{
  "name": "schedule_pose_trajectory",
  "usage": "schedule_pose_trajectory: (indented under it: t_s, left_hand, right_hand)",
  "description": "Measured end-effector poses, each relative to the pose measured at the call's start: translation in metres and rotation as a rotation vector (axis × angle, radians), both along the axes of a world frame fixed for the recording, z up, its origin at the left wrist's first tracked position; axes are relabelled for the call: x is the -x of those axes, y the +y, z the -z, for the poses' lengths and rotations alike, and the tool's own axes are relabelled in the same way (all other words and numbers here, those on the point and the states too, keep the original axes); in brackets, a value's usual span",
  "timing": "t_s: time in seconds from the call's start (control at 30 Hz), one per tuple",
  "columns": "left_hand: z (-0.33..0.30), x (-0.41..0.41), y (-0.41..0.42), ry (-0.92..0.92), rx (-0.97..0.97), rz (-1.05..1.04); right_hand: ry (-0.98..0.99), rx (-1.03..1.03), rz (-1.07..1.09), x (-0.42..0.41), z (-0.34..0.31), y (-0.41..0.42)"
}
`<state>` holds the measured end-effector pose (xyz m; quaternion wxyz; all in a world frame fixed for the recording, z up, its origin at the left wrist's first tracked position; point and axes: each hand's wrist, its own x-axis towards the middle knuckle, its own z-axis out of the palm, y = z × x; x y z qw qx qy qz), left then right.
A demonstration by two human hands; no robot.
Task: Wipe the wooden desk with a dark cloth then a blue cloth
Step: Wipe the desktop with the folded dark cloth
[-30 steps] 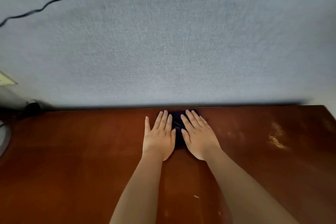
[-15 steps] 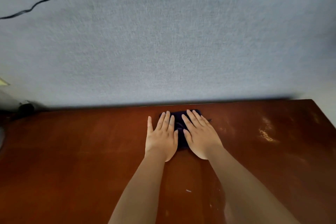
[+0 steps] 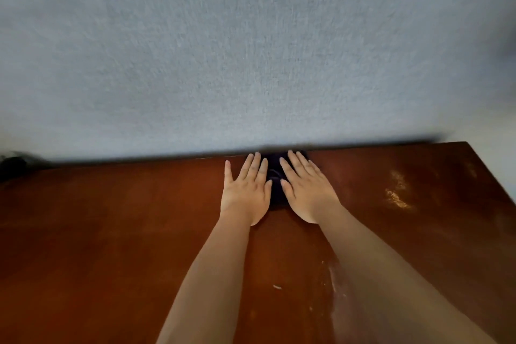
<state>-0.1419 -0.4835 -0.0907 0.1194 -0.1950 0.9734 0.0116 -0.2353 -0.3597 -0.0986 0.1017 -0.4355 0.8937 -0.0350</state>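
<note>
Both hands, left hand (image 3: 247, 193) and right hand (image 3: 308, 190), are pressing flat-fingered on the dark cloth (image 3: 275, 184) lying beneath them at the tabletop's (image 3: 111, 232) far edge (unwiped wood lying nearer).

— What's carrying everything?
— A reddish-brown wooden desk (image 3: 111, 232), glossy, glare patch toward its right side.
— And lying on it?
— A dark cloth (image 3: 275, 180) at the far edge, plus small pale specks (image 3: 277, 286) nearer the front.

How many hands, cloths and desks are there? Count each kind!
Hands: 2, the left hand and the right hand
Dark cloth: 1
Wooden desk: 1
Total: 4
</note>
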Motion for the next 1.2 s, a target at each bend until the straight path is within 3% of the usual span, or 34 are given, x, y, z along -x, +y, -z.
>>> schedule_pose_trajectory:
  t_s: [0.53,0.7,0.8,0.9,1.0,1.2]
  left_hand:
    - [-0.01,-0.134,0.074,-0.068,-0.037,0.089]
    - [-0.028,-0.168,0.075,0.154,-0.069,0.219]
    - [-0.035,-0.179,0.076,0.123,-0.049,0.336]
    - [-0.035,-0.175,0.079,0.094,-0.028,0.315]
    - [-0.033,-0.164,0.082,0.106,-0.005,0.313]
    - [-0.043,-0.149,0.067,0.202,-0.252,0.121]
  right_hand:
    - [-0.033,-0.167,-0.057,-0.12,-0.014,0.075]
    - [0.099,-0.096,-0.179,-0.124,-0.045,0.088]
    - [0.065,-0.106,-0.248,-0.131,-0.059,0.097]
    - [0.087,-0.237,-0.3,-0.138,-0.056,0.096]
    - [0.118,-0.245,-0.31,-0.135,-0.056,0.089]
    - [0.068,-0.219,-0.233,-0.127,-0.06,0.077]
